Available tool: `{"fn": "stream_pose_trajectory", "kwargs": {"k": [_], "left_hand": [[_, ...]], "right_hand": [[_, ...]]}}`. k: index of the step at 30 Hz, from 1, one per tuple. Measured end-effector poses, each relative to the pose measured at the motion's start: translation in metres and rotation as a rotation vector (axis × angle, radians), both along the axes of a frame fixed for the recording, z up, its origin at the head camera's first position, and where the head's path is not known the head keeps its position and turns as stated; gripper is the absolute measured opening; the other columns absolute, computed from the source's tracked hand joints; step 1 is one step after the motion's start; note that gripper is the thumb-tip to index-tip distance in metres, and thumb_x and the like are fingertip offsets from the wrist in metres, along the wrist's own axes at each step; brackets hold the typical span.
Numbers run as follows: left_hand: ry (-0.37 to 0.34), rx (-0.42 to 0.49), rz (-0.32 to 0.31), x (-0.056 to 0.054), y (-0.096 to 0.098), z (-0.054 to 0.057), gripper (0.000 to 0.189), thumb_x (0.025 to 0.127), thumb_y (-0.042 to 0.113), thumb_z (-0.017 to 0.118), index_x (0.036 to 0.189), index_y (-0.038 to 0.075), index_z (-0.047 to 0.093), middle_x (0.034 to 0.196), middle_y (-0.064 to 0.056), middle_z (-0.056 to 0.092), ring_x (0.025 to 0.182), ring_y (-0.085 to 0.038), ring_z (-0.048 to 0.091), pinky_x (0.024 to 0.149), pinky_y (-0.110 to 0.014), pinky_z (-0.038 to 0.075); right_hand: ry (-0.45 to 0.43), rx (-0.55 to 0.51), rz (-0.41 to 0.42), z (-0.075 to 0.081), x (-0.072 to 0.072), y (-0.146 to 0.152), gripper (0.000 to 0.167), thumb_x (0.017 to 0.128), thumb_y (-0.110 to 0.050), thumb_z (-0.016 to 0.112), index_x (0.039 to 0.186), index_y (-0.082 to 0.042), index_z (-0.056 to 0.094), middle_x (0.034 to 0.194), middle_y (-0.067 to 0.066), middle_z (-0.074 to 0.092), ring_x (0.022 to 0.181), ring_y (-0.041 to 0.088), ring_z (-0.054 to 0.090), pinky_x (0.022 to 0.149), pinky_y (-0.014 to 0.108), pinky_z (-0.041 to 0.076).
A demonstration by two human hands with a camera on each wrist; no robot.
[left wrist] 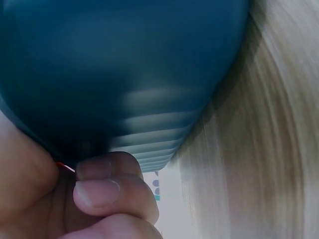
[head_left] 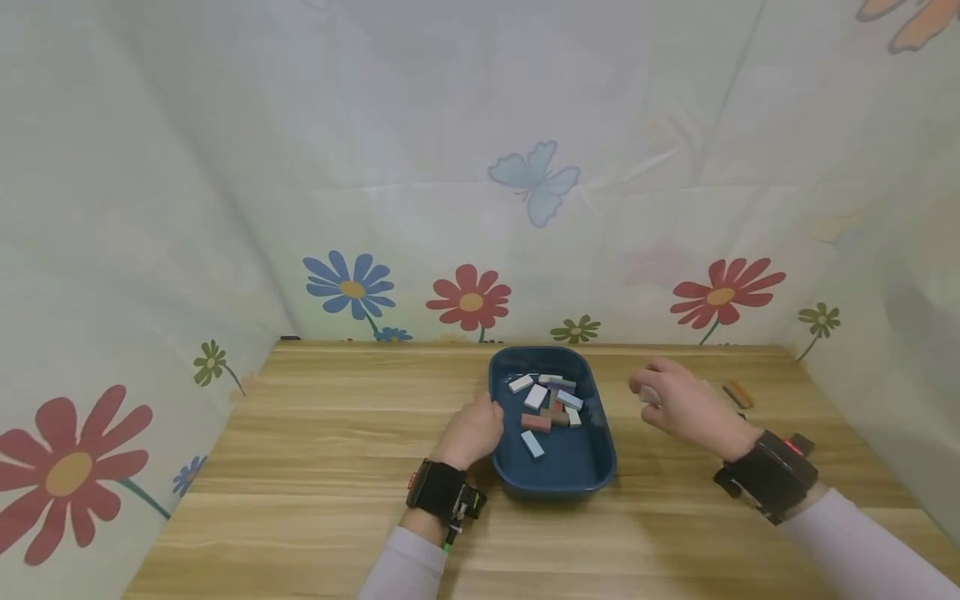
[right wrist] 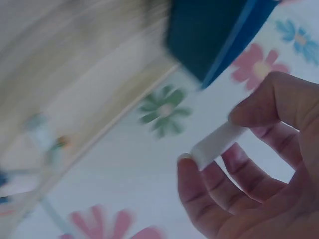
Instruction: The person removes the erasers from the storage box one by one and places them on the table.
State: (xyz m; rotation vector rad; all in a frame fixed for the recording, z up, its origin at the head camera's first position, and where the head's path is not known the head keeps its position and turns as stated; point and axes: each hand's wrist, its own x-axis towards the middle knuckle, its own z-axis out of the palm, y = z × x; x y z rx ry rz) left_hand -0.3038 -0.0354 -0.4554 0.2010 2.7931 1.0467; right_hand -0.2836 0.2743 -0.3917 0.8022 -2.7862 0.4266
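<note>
A dark blue plastic bin point(head_left: 551, 467) stands on the wooden table, holding several small rectangular blocks point(head_left: 536, 422) in white, light blue, red, brown and purple. My left hand point(head_left: 474, 431) grips the bin's left rim, its fingers curled against the outer wall in the left wrist view. Right of the bin, my right hand point(head_left: 686, 406) is raised over the table. Between thumb and fingertip it pinches a small white block point(right wrist: 217, 144), seen lengthwise in the right wrist view. In the head view, the fingers partly hide that block.
Farther right on the wooden table point(head_left: 360, 467), beyond my right hand, lie orange and dark blocks point(head_left: 738, 394), partly covered by the hand. A white cloth point(head_left: 405, 200) with printed flowers and a butterfly hangs behind the table and along both sides.
</note>
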Motion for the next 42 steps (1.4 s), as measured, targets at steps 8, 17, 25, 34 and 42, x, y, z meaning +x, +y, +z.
{"fn": "stream_pose_trajectory", "kwargs": {"k": [8,17,25,34,42], "left_hand": [[-0.017,0.0,0.013,-0.002,0.002,-0.002,0.045,0.105,0.024,0.032,0.139,-0.004,0.042,0.087,-0.012,0.058,0.066,-0.022,0.055,0.056,-0.035,0.043],[-0.034,-0.005,0.022,-0.003,-0.001,-0.003,0.044,0.106,0.024,0.032,0.138,-0.004,0.041,0.08,-0.01,0.056,0.062,-0.022,0.054,0.054,-0.035,0.042],[0.018,-0.032,-0.006,-0.002,0.0,-0.003,0.04,0.105,0.021,0.035,0.132,-0.006,0.046,0.081,-0.011,0.057,0.062,-0.022,0.055,0.054,-0.036,0.044],[-0.007,-0.026,0.011,-0.003,0.0,-0.001,0.043,0.105,0.023,0.034,0.136,-0.006,0.044,0.079,-0.01,0.056,0.061,-0.022,0.054,0.054,-0.035,0.043],[0.009,-0.037,0.009,-0.002,0.001,0.001,0.044,0.105,0.022,0.034,0.137,-0.007,0.043,0.085,-0.012,0.059,0.066,-0.023,0.055,0.058,-0.037,0.045]], "right_hand": [[-0.017,0.055,-0.098,-0.036,0.001,0.067,0.019,0.072,0.004,0.073,0.084,-0.006,0.063,0.082,0.005,0.057,0.076,0.024,0.055,0.065,0.041,0.047],[-0.168,0.021,-0.149,-0.053,0.002,0.091,0.015,0.073,0.004,0.07,0.083,-0.005,0.064,0.084,0.009,0.063,0.074,0.023,0.056,0.062,0.041,0.047],[-0.2,0.045,-0.194,-0.059,-0.002,0.095,0.015,0.072,0.007,0.069,0.082,-0.003,0.064,0.081,0.008,0.061,0.072,0.025,0.056,0.062,0.044,0.048],[-0.188,0.069,-0.192,-0.069,-0.005,0.099,0.014,0.071,0.004,0.069,0.081,-0.005,0.064,0.082,0.008,0.063,0.074,0.026,0.057,0.064,0.046,0.048],[-0.181,0.078,-0.186,-0.071,-0.007,0.102,0.018,0.069,0.0,0.072,0.084,-0.005,0.064,0.084,0.011,0.063,0.077,0.029,0.059,0.064,0.048,0.049]]}}
